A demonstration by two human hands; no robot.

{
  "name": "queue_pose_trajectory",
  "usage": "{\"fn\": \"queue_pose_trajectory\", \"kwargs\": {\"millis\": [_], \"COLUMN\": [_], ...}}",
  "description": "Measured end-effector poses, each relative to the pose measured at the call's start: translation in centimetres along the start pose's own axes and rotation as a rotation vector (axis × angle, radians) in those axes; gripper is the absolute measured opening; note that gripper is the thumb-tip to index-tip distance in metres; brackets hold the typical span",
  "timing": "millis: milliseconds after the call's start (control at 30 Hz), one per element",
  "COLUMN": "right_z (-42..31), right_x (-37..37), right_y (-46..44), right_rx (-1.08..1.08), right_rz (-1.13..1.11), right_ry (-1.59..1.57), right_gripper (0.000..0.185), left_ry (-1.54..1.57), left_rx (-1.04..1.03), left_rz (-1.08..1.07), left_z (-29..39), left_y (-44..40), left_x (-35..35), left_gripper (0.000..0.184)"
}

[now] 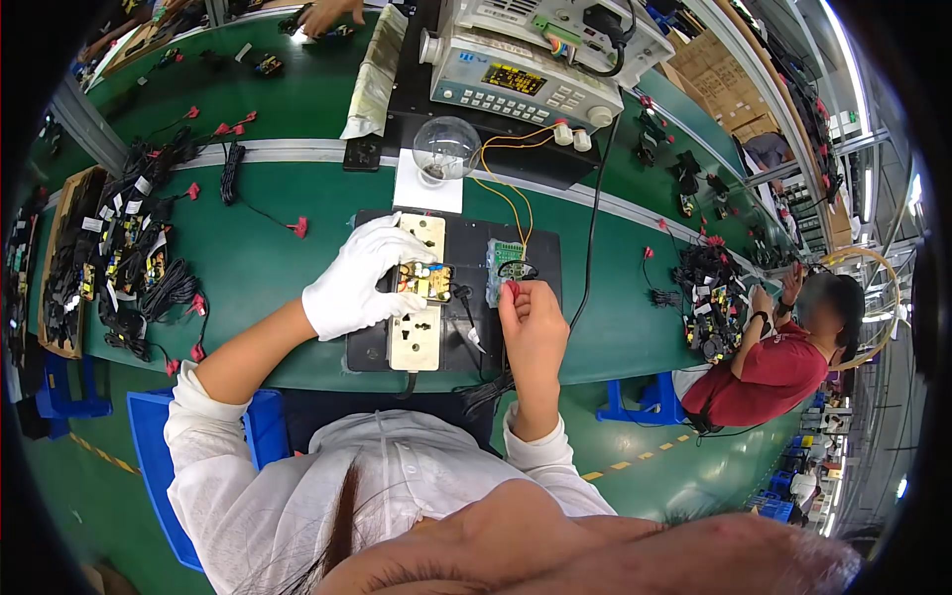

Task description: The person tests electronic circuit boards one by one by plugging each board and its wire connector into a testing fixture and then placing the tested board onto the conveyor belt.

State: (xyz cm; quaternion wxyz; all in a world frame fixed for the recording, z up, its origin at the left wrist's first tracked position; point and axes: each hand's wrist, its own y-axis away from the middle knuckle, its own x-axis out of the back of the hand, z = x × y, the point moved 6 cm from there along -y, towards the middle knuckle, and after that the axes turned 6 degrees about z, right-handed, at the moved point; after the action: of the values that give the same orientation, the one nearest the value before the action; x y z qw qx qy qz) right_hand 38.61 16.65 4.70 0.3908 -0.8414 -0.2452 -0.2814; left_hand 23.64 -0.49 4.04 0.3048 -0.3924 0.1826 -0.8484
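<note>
My left hand [365,276], in a white glove, is closed on a small circuit board [436,282] with yellow, blue and white components. The board lies over the middle of a cream socket strip [415,342] fixed to a black base panel [466,352]. My bare right hand [535,325] pinches a red connector [512,287] at the lower end of a green terminal board [508,256]. A black cable with a white tag [475,339] runs down from the circuit board between my hands.
A clear glass bulb [444,147] stands behind the panel, near a bench meter [521,84] with a lit display. Yellow wires [526,188] reach the terminal board. Heaps of cabled boards [134,248] lie left and right [709,297]. A person in red [783,362] sits at right.
</note>
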Motion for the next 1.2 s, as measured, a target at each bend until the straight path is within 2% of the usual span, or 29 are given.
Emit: {"fn": "queue_pose_trajectory", "kwargs": {"millis": [467, 567, 633, 767, 833, 933, 1067, 1133, 1200], "right_z": [0.3, 1.2, 2.3, 2.3, 3.0, 2.7, 3.0, 1.7, 1.5], "right_x": [0.0, -0.1, -0.6, -0.4, -0.6, -0.5, -0.9, -0.4, -0.4], "right_y": [0.0, -0.1, 0.0, 0.2, 0.5, 0.4, 0.5, 0.0, 0.0], "right_rx": [-0.054, -0.080, -0.201, -0.176, -0.281, -0.320, -0.295, -0.180, -0.161], "right_rz": [-0.014, -0.035, -0.099, -0.072, -0.046, -0.054, -0.041, -0.026, -0.015], "right_ry": [-0.033, -0.119, -0.309, -0.299, -0.386, -0.424, -0.404, -0.271, -0.247], "right_gripper": [0.015, 0.016, 0.016, 0.014, 0.012, 0.011, 0.013, 0.013, 0.014], "left_ry": [0.003, 0.027, -0.004, 0.019, 0.038, 0.057, 0.044, 0.041, 0.037], "left_rx": [-0.002, -0.026, -0.002, -0.001, 0.062, 0.105, 0.104, 0.109, 0.115], "left_rz": [0.004, 0.049, 0.055, 0.055, 0.035, 0.044, 0.108, 0.097, 0.085], "left_z": [0.1, 0.2, 0.1, 0.1, -0.2, -0.3, -0.6, -0.4, -0.3], "left_y": [0.2, 0.5, 0.6, 0.6, 0.5, 0.5, 0.9, 0.7, 0.6], "left_x": [0.0, -0.1, -0.2, -0.2, -0.3, -0.4, -0.4, -0.2, -0.2], "left_gripper": [0.053, 0.053, 0.052, 0.053, 0.054, 0.054, 0.051, 0.051, 0.050]}}
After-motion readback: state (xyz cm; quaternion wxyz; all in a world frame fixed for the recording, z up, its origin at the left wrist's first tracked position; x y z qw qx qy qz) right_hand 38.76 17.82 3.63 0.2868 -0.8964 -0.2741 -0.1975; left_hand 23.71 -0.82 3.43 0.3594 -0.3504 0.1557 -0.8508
